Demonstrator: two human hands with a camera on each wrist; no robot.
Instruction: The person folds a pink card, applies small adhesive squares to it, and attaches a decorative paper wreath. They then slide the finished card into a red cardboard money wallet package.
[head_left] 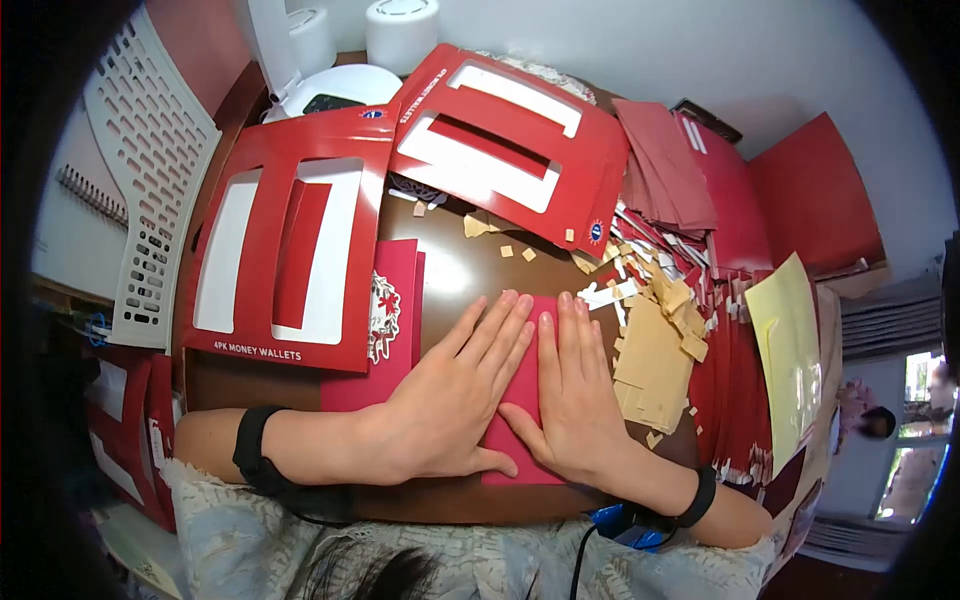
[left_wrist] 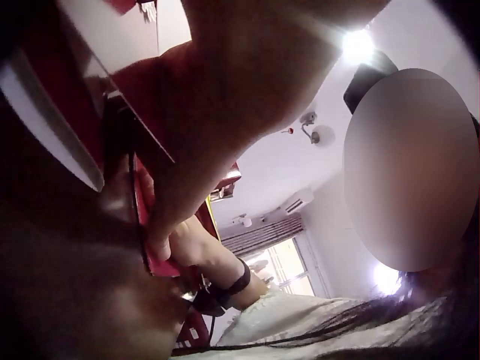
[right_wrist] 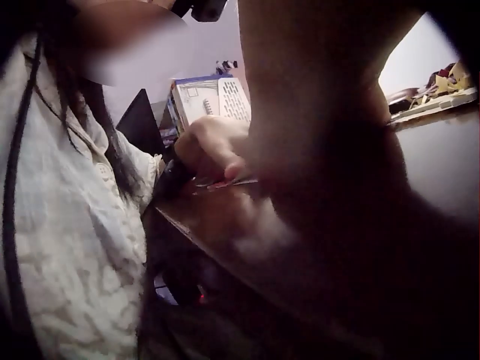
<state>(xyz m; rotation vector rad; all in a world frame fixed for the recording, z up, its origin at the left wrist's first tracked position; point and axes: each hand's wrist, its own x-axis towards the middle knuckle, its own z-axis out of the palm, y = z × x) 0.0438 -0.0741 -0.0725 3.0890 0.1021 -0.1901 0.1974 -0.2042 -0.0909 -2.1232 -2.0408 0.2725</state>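
Head: red card (head_left: 520, 388) beneath both grips (head_left: 450, 385) (head_left: 578, 405)

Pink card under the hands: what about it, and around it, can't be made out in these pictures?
Head view: parts of pink card, covered by left hand and right hand.
Head view: paper cutout, partly hidden by left packet.
Right wrist view: what right hand touches, lost in shadow.

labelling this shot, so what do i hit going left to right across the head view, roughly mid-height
White rack → left wallet pack → left grip → right grip → tan paper → red stack → yellow sheet → window
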